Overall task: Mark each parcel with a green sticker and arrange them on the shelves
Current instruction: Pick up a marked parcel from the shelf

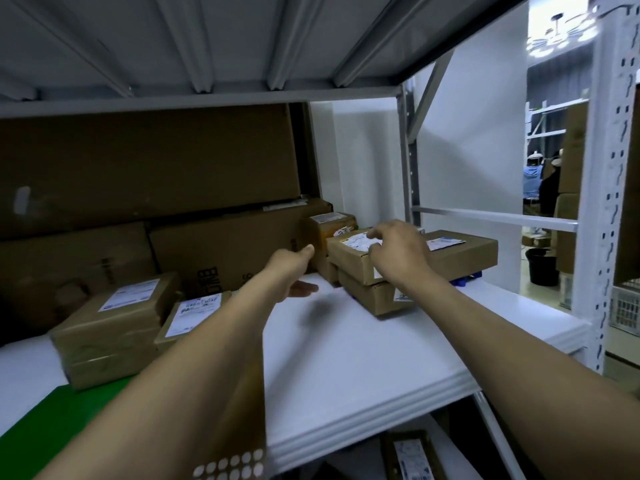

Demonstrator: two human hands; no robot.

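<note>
At the bottom edge of the frame I see a sticker sheet (235,462), a brown backing with rows of round dots. They read pale rather than green from my end, and how the sheet is held is cut off. Above it both forearms stretch over the shelf (363,358), a smooth white board with a green mat (69,420) at lower left.

Left of centre, two taped parcels (114,327) sit label-up, I'd guess so the labels stay readable. They are dull kraft cardboard with square edges and glossy tape bands.

At mid-frame my left hand (294,271) hangs released, thumb up and fingers loose, just beside the stack and holding nothing. My right hand (398,254) rests on the top parcel (460,254), with bent fingers over its white label (356,242). I cannot tell whether they pinch a sticker or only press. That flat box lies on a lower parcel (374,296), probably stacked to save room.

Further back stand large cartons (145,168), matte and dark in the shadow of the ribbed steel deck above.
</note>
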